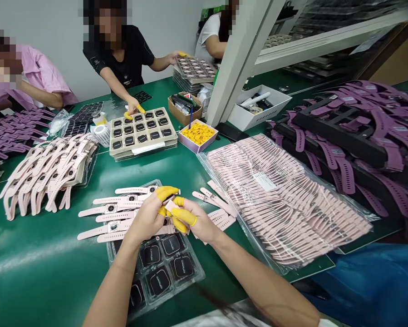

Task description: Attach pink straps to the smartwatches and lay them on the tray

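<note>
My left hand and my right hand meet above the tray, yellow covers on several fingers. Both are closed on a pink watch strap; the watch body at its end is mostly hidden by my fingers. Under my hands lies a clear plastic tray with black square watch faces in its pockets. Pink-strapped watches lie side by side across its far part, left of my hands. A few loose pink straps rest on the table just right of my right hand.
A bagged stack of pink straps lies right, purple straps beyond it. Ahead are a beige watch tray, touched by a person's hand, and a box of yellow finger covers. More pink watches lie left.
</note>
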Tool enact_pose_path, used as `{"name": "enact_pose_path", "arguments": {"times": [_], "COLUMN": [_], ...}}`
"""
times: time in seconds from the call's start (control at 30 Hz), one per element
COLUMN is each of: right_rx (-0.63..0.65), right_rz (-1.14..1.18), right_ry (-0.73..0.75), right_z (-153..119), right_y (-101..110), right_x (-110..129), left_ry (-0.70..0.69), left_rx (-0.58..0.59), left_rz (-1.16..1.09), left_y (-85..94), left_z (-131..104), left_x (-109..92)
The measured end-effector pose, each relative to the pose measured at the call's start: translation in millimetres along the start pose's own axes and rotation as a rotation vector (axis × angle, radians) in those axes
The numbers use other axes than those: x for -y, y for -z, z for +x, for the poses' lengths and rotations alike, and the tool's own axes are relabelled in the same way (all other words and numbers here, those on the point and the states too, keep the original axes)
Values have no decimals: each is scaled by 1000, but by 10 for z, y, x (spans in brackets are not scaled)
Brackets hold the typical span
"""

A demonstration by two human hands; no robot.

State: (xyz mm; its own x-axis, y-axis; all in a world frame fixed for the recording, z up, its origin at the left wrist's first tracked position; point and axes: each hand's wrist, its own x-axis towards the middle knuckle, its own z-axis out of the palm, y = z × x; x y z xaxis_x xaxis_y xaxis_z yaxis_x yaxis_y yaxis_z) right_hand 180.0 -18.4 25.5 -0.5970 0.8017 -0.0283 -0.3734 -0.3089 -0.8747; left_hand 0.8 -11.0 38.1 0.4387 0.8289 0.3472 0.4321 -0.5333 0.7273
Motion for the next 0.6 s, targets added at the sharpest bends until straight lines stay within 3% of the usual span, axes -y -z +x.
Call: {"name": "enact_pose_path", "arguments": {"times": [0.37,0.6], "right_rx": [-120,-223], "right_rz": [282,299], "right_ry": [-55,-123], "right_z": [34,29], "right_y": [-42,7], "right_x": [-17,16], "left_ry": [20,112], "left_rx": [-48,67], "left_rz": [81,43], "left_y": [-20,9], "left_z": [-12,-30], "left_x": [-11,-64]}}
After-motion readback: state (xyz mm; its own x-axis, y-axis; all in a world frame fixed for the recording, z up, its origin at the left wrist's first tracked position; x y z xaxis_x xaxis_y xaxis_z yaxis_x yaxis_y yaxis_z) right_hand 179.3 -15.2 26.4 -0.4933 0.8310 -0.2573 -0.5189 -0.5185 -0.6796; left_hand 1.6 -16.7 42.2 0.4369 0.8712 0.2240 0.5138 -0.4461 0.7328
